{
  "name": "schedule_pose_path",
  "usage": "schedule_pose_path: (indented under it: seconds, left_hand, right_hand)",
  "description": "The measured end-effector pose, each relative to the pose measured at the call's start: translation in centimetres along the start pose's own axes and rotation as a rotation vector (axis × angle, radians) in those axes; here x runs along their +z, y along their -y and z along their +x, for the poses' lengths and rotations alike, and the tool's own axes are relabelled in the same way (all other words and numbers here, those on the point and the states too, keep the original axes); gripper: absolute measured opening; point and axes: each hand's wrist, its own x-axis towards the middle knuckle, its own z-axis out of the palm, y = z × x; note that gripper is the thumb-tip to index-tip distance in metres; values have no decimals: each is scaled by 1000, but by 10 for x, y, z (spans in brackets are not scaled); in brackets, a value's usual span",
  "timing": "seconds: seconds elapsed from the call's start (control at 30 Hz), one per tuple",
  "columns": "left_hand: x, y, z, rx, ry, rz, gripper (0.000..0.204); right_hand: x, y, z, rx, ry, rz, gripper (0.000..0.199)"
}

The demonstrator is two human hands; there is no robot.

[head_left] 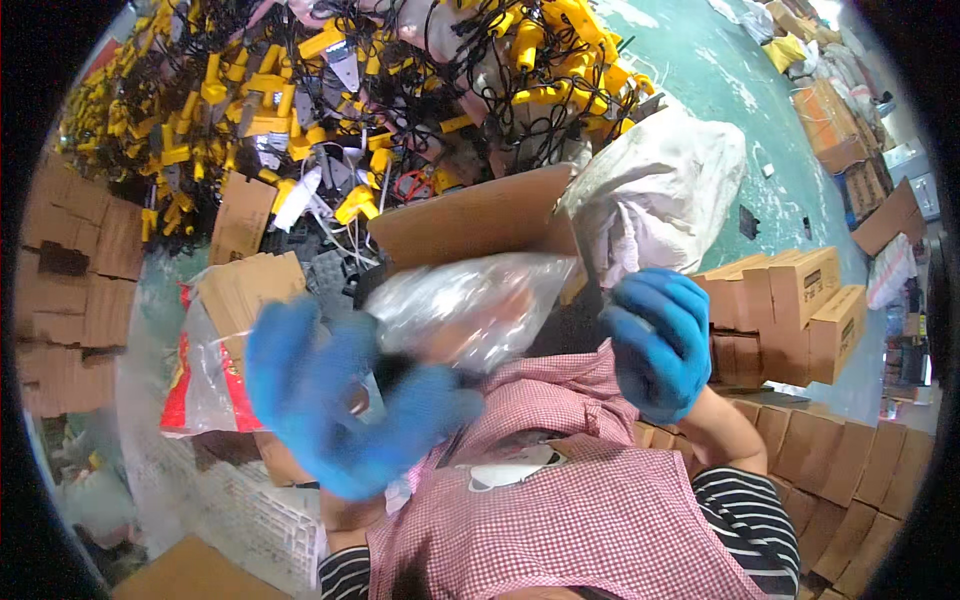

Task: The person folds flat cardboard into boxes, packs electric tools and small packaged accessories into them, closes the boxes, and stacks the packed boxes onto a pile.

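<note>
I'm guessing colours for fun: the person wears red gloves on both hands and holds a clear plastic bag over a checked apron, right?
Not quite. The gloves are blue, not red: the head view shows the left hand and right hand in blue gloves. The clear plastic bag and checked apron are as you said.

The left hand (pixel 335 400) in its blue glove is smeared by motion, so its fingers run together and I can't tell whether they close on the dark thing (pixel 395 372) at their tips, itself too blurred to name. The clear plastic bag (pixel 470 305), just above that grip, glares so much that its contents don't read. The right hand (pixel 655 340) curls around something slim, hidden inside the fist. Behind both hands, the cardboard sheet (pixel 470 222) loses its lower edge behind the bag. Far up, the yellow-and-black pile (pixel 300 90) is too tangled to pick apart.
</note>
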Motion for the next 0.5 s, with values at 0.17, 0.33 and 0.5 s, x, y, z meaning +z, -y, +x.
schedule_pose_path:
  seconds: [0.17, 0.33, 0.5]
  left_hand:
    - [86, 2, -71, -1129, -264, -799, 44]
    - [106, -29, -54, -1190, -220, -1282, 50]
    - [98, -24, -29, -1221, -411, -1156, 62]
  right_hand:
    - [45, -17, -26, 626, -197, 658, 45]
    - [82, -10, 23, 881, -117, 1474, 70]
    - [91, -3, 19, 717, -382, 1219, 63]
